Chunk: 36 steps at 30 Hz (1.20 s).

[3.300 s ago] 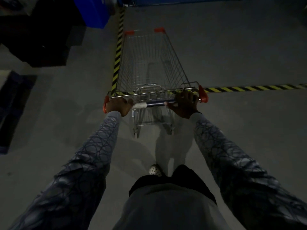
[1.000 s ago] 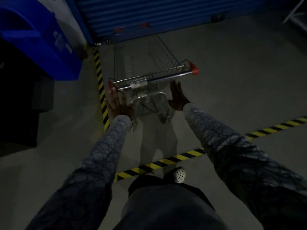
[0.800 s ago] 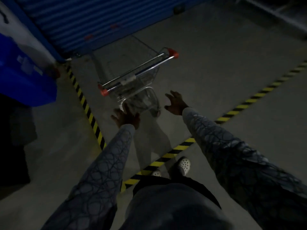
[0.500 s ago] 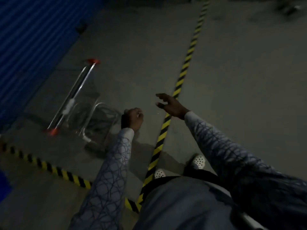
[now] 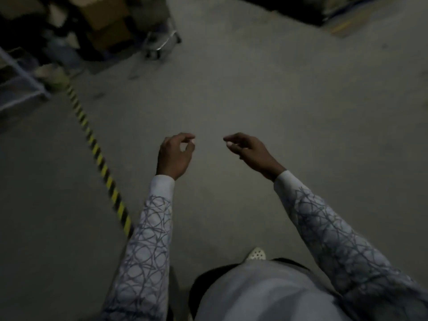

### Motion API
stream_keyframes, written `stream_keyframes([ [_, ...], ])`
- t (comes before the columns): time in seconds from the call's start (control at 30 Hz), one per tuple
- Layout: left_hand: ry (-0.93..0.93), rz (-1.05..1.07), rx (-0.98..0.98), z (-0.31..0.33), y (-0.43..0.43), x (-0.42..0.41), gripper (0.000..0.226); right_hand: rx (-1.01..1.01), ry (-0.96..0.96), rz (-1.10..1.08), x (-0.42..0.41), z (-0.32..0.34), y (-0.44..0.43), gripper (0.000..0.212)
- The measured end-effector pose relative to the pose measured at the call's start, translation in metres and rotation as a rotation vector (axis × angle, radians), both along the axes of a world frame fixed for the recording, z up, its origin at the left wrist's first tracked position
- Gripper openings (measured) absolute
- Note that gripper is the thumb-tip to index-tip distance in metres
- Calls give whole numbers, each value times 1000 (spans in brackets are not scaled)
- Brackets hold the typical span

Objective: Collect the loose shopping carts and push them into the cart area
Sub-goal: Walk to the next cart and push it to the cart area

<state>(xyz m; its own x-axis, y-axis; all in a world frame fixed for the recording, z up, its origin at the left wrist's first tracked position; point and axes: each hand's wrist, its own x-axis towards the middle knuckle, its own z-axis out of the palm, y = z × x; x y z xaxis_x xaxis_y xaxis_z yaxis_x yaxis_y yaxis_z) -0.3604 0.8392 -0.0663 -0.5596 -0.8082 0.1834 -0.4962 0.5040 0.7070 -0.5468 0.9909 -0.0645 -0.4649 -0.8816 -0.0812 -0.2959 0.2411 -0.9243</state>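
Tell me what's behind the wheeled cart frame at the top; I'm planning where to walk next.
Behind the cart frame stand stacked cardboard boxes amid dark clutter. The frame's upper part is cut off and blurred, so what lies farther back cannot be seen.

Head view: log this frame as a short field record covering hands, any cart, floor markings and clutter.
left hand: empty, fingers loosely curled, raised over the floor
right hand: empty, fingers loosely curled
cart: blurred metal frame on wheels, far ahead on the left, out of reach; probably a cart
tape: yellow-black stripe running diagonally on the left
boxes: cardboard, stacked at upper left beside the cart
rack: metal, at the left edge
shoe: white, perforated, between the arms
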Motion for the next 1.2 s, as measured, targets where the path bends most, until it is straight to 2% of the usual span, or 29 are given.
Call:
stream_keyframes([
  [0.17, 106, -315, -5, 28, 20, -166, 20, -73, -22, -425, -120, 33, 71, 21],
  [0.37, 137, -628, 35, 34, 40, -312, 18, -128, -93, -755, -203, 41, 115, 19],
  [0.67, 136, -924, 75, 20, -20, -493, 28, -218, -80, -1038, -335, 26, 74, 14],
  [0.83, 82, -1066, 96, 26, -50, -579, 27, -258, -102, -1189, -380, 28, 45, 16],
  [1.03, 58, -1284, 179, 33, -17, -686, 23, -198, -119, -1336, -437, 28, 56, 15],
  [1.2, 28, -1437, 218, 14, 33, -769, 23, -160, -152, -1456, -503, 5, 85, 16],
])
